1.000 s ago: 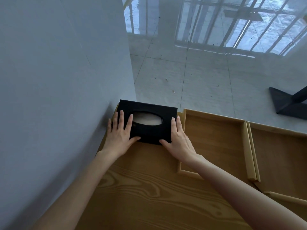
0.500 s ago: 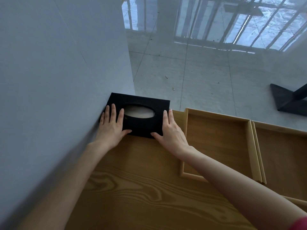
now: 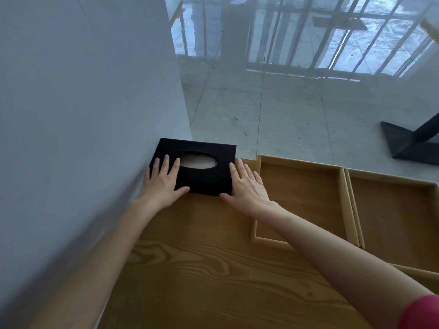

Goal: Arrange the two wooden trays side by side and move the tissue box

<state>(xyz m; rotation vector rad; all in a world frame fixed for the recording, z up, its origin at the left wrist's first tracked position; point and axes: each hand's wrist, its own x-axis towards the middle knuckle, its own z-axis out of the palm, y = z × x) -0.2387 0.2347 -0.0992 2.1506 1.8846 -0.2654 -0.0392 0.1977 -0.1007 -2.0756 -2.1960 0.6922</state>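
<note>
From the head view, a black tissue box (image 3: 202, 169) sits at the far left corner of a wooden table (image 3: 202, 269), its left end against a grey wall (image 3: 83, 115) and its far edge at the table's edge. Its top has an oval opening showing something pale inside; whether that is tissue cannot be told. The left hand (image 3: 164, 184) lies flat on the box's left end, fingers spread over the top and thumb along the near side; the little finger is pressed close to the wall and partly lost in shadow. The right hand (image 3: 247, 186) lies open at the box's right end, thumb at the near right corner, fingers stretched along the right side; whether the palm bears on the box or on the table just beside it cannot be made out. Neither hand is closed around the box. Right of it stand two shallow wooden trays side by side, long rims touching or nearly so: the left tray (image 3: 301, 200) has its near left corner crossed by the right forearm, and the right tray (image 3: 394, 217) is cut off by the picture's right edge. A red sleeve (image 3: 420, 312) shows at the lower right corner. Beyond the table is a glossy tiled floor (image 3: 297, 108) with window reflections and a dark stand base (image 3: 408, 141), only partly in view.
</note>
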